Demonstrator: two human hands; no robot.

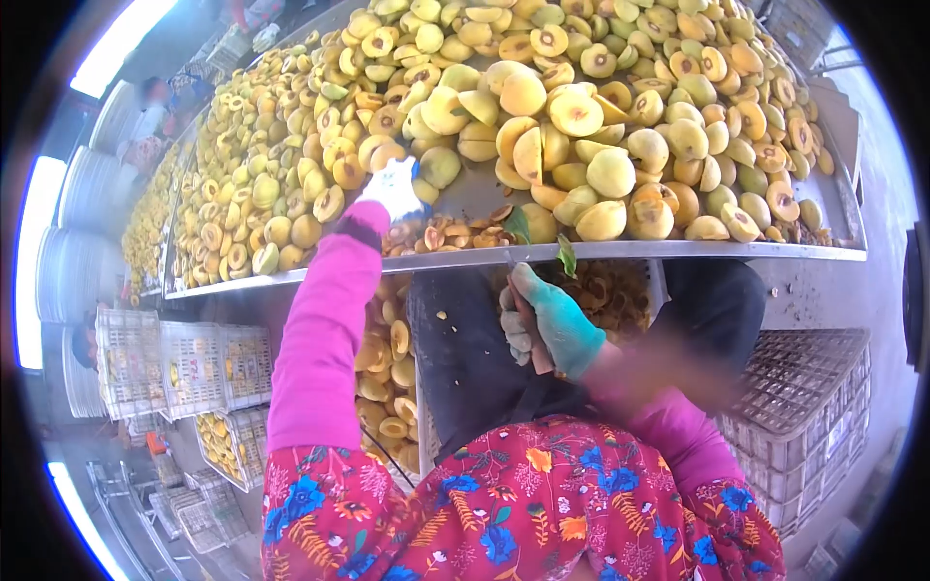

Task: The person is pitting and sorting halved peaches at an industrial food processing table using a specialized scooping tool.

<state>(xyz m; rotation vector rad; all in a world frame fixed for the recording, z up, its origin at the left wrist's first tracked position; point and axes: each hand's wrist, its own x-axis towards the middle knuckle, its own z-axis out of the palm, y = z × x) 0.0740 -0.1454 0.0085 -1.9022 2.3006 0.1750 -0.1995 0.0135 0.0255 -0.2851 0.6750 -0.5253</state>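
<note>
My left hand (394, 189), in a white and blue glove, reaches over the metal table (465, 256) to the heap of yellow fruit (291, 194). Its fingers are at a greenish fruit (439, 168), and whether they grip anything is unclear. Below the table edge, my right hand (552, 324), in a teal glove, is closed around a brown handle (533, 334). Small brown pieces (455, 234) and green leaves (567, 256) lie near the table's front edge.
A crate of fruit halves (387, 387) stands below the table, left of my legs. Stacked crates (799, 387) are at the right, and white crates (194, 363) at the left. Another person (150, 121) is at the far left.
</note>
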